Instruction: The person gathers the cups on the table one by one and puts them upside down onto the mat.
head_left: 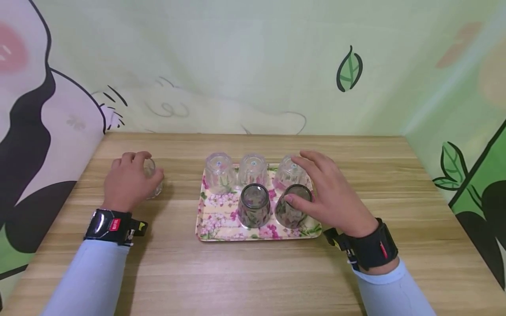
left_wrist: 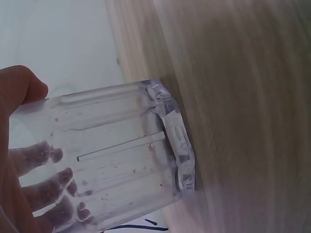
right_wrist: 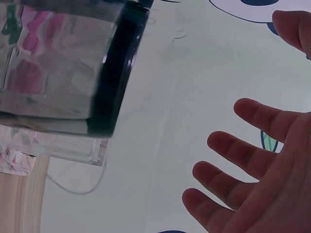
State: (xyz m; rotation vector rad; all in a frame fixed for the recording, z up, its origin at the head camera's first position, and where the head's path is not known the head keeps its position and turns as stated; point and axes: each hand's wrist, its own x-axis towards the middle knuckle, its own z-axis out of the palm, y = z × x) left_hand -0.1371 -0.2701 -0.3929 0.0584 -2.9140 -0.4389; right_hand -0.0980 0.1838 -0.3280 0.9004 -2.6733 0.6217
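Note:
At the left of the table, my left hand (head_left: 128, 182) grips a clear faceted glass (head_left: 159, 189), thumb on one side and fingers round the other. The left wrist view shows this glass (left_wrist: 112, 145) with its thick base close to the tabletop. My right hand (head_left: 332, 195) hovers over the right side of the flowered tray (head_left: 213, 235), fingers spread and holding nothing. Nearest to it is a smoky dark glass (head_left: 291, 213), upside down on the tray. In the right wrist view, a gap separates the fingers from that dark glass (right_wrist: 58, 73).
Another upside-down dark glass (head_left: 254, 208) stands beside the first. Behind them, three clear glasses, one at the back left (head_left: 219, 175), form a row, also upside down. The wooden table (head_left: 237, 276) meets a printed wall covering (head_left: 237, 66) at its back edge.

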